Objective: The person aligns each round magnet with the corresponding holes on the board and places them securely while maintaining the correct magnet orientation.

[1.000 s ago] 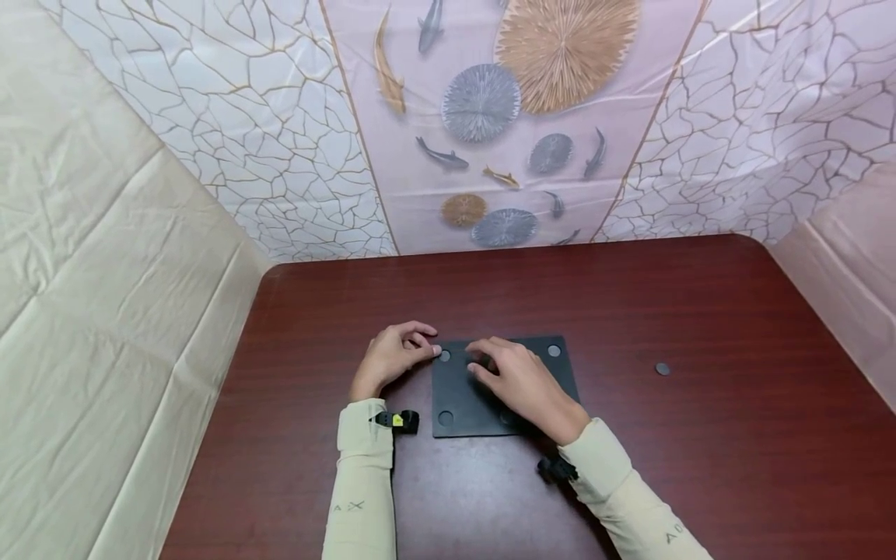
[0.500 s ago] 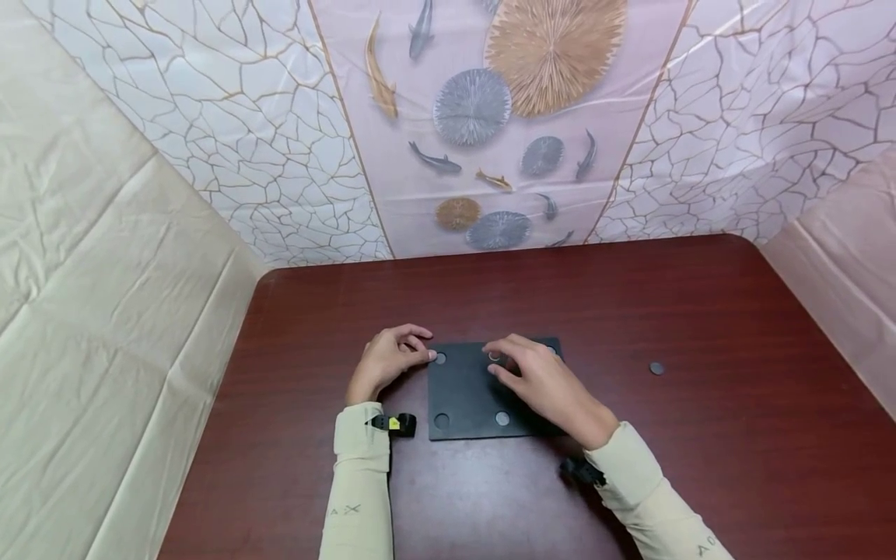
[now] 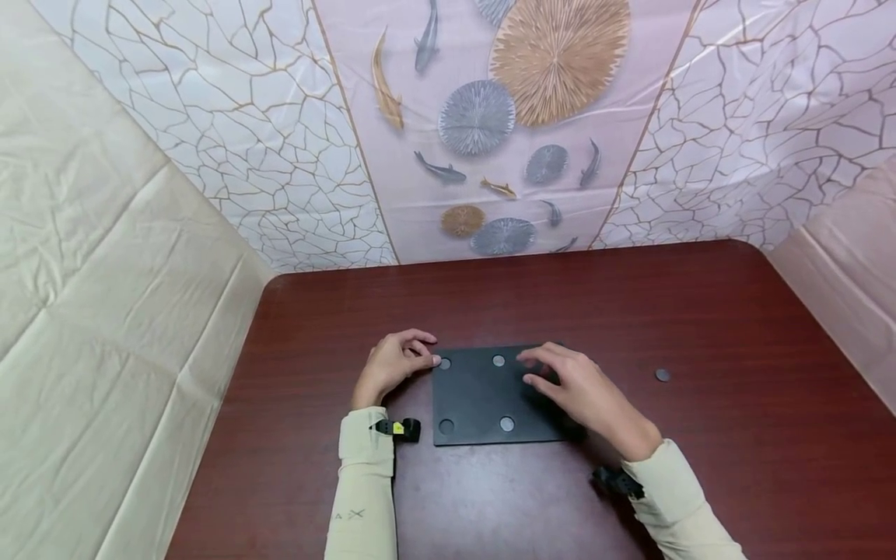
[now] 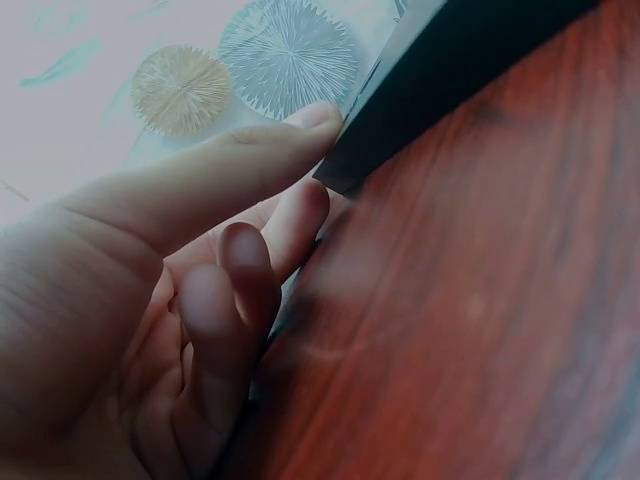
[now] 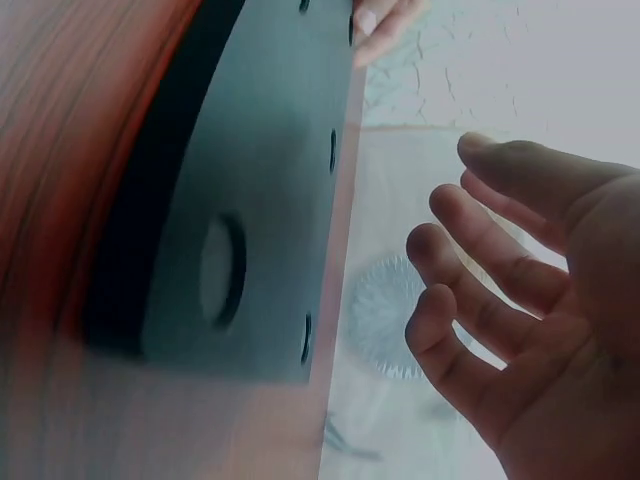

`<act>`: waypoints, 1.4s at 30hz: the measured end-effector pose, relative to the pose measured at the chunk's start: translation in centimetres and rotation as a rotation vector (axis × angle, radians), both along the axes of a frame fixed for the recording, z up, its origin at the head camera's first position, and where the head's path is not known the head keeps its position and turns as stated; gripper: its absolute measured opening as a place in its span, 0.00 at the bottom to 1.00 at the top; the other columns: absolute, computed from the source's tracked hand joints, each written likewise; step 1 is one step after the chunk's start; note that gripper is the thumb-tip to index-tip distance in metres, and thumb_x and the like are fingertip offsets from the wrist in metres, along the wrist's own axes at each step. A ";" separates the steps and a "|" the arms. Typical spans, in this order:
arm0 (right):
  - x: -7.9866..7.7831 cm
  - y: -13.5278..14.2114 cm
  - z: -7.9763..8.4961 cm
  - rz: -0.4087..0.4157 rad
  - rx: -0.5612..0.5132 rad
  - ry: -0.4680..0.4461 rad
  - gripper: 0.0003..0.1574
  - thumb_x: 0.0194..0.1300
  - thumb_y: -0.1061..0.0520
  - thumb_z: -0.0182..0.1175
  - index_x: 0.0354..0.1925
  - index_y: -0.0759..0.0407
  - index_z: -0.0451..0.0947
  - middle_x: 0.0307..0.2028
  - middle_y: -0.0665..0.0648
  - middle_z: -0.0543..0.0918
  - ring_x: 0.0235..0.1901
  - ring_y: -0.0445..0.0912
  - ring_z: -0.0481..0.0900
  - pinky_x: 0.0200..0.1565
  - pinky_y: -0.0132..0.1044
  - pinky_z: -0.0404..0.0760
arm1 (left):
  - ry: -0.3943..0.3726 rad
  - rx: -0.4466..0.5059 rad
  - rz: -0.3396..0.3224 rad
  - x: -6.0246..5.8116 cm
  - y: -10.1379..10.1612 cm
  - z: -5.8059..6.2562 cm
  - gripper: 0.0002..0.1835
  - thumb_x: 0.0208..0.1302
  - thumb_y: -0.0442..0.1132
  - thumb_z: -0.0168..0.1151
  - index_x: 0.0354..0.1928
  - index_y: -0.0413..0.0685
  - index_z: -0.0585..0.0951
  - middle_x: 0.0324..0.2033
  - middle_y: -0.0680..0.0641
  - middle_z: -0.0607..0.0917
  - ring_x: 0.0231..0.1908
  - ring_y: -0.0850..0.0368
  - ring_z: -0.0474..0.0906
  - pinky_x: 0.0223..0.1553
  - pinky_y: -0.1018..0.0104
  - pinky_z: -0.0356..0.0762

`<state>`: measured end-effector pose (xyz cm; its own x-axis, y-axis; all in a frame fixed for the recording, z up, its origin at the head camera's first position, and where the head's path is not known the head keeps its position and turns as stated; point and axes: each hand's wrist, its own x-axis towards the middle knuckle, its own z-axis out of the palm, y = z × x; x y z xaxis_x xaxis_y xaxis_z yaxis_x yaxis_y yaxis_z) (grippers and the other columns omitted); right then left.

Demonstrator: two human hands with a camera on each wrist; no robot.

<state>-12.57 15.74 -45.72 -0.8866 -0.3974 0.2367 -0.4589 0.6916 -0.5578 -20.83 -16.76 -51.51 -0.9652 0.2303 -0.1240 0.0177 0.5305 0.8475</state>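
A thin black board [image 3: 476, 395] with round recesses lies on the table. Grey discs sit in its upper-left recess, its upper-middle recess [image 3: 498, 361] and its lower-middle recess [image 3: 507, 424]; the lower-left recess [image 3: 446, 426] looks dark. My left hand [image 3: 397, 364] rests at the upper-left corner, its thumb [image 4: 260, 160] touching the board's edge. Above the board's right part hovers my right hand [image 3: 577, 389], fingers loosely bent and holding nothing; it hides the recesses beneath. In the right wrist view, a grey disc [image 5: 215, 268] shows in the nearest recess.
One loose grey disc [image 3: 662, 375] lies on the brown table [image 3: 721, 327], right of the board. A patterned cloth [image 3: 476, 194] hangs behind the far table edge, with a pale cloth [image 3: 140, 295] along the left side.
My right hand has moved rightward over the board, uncovering the discs in the upper-middle and lower-middle recesses. The left hand has stayed at the corner.
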 end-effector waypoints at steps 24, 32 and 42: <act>0.5 6.4 -2.6 -0.175 0.037 -0.043 0.18 0.69 0.63 0.71 0.56 0.58 0.85 0.45 0.53 0.86 0.40 0.47 0.83 0.42 0.47 0.83 | 0.027 -0.015 0.001 -0.1 -0.2 -0.2 0.16 0.61 0.46 0.80 0.51 0.61 0.88 0.32 0.57 0.89 0.30 0.57 0.84 0.39 0.59 0.78; 0.8 8.0 -2.8 -0.219 0.052 -0.027 0.17 0.67 0.63 0.72 0.54 0.60 0.86 0.45 0.56 0.87 0.38 0.47 0.82 0.40 0.45 0.81 | 0.020 -0.023 -0.008 0.0 0.0 -0.1 0.16 0.62 0.47 0.79 0.51 0.61 0.88 0.32 0.58 0.89 0.30 0.57 0.84 0.38 0.59 0.78; 0.6 9.8 -2.9 -0.266 0.072 -0.023 0.16 0.66 0.64 0.72 0.52 0.63 0.86 0.45 0.61 0.87 0.39 0.53 0.83 0.41 0.52 0.81 | 0.027 -0.026 -0.004 0.0 0.0 0.0 0.16 0.62 0.47 0.79 0.51 0.61 0.88 0.32 0.58 0.88 0.29 0.57 0.83 0.36 0.61 0.76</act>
